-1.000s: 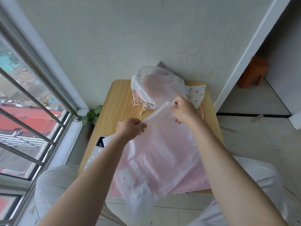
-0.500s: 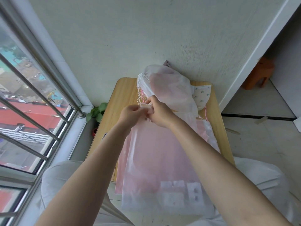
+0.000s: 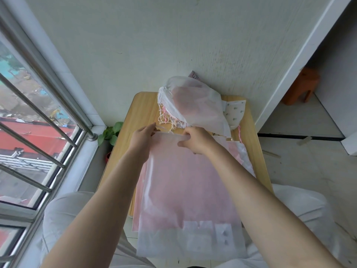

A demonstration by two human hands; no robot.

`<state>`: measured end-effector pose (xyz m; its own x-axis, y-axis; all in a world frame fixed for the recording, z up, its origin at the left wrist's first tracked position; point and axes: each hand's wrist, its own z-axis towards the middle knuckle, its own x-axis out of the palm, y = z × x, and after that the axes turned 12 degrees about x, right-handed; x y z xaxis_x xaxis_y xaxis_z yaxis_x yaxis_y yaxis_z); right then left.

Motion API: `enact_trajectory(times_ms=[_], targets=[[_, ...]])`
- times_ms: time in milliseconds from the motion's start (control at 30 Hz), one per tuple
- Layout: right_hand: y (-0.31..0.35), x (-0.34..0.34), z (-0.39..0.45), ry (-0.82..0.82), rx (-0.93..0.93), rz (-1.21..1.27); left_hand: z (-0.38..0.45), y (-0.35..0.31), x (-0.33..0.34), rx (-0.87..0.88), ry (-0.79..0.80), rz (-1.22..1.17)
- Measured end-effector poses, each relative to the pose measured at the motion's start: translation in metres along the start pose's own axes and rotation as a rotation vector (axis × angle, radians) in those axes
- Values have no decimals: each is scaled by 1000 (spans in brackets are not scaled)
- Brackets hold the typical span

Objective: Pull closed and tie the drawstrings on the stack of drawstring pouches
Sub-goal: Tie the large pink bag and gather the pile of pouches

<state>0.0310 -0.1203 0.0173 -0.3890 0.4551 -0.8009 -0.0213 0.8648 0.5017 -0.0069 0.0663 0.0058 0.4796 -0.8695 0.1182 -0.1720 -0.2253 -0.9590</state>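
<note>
Partly hidden: the left hand point(image 3: 142, 139) held the top hem of the translucent pouch point(image 3: 185, 190), fingers curled at its left corner, though the fingertips were blurred and the exact pinch was unclear. The right hand point(image 3: 197, 140) gripped the same hem, thumb under and fingers curled over the fabric. Below both hands the pouch lay flat over pink pouches on the wooden worktop point(image 3: 141, 111), its lower end hanging past the near edge. Just beyond the fingers sat a heap of tied pouches point(image 3: 193, 105), loose cord ends point(image 3: 166, 120) dangling toward the hands. Pale patches near the pouch bottom could be labels; no writing readable. Right of the heap, a printed fabric piece point(image 3: 234, 111) was half covered.
</note>
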Motion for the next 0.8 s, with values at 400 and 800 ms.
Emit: enact_trajectory(times_ms=[400, 800], targets=[[-19, 18, 10, -17, 78, -101, -12, -14, 2, 55, 120, -326], [-57, -14, 9, -43, 279, -141, -8, 3, 1, 505, 169, 1285]])
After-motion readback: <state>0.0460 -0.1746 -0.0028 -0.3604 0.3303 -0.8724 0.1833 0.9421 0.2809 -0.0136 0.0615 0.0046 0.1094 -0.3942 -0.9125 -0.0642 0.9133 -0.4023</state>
